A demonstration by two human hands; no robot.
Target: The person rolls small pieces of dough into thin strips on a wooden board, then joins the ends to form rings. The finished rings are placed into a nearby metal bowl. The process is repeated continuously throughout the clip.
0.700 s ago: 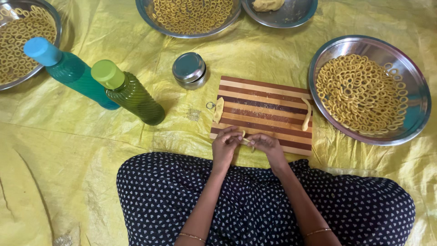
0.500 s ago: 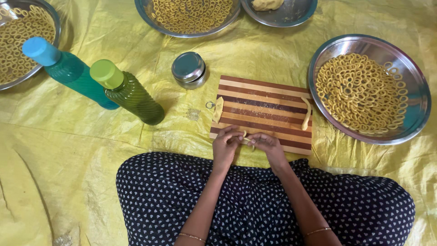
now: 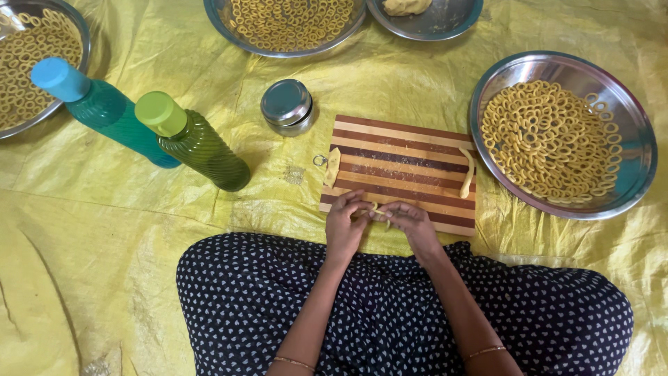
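My left hand [image 3: 346, 223] and my right hand [image 3: 410, 221] meet at the near edge of a striped wooden board [image 3: 403, 157], both pinching one small piece of yellow dough [image 3: 375, 207] between the fingertips. A rolled dough strip [image 3: 467, 173] lies on the board's right side. A small lump of dough [image 3: 333, 166] sits at the board's left edge. To the right stands a steel plate [image 3: 630, 184] filled with several yellow dough rings [image 3: 550, 139].
A green bottle [image 3: 195, 143] and a teal bottle [image 3: 104, 111] lie to the left on the yellow sheet [image 3: 104, 264]. A small steel lidded tin [image 3: 287, 106] sits beyond the board. More ring-filled plates are at far left [image 3: 75, 28] and top [image 3: 240, 38]; a steel bowl [image 3: 452, 24] holds dough.
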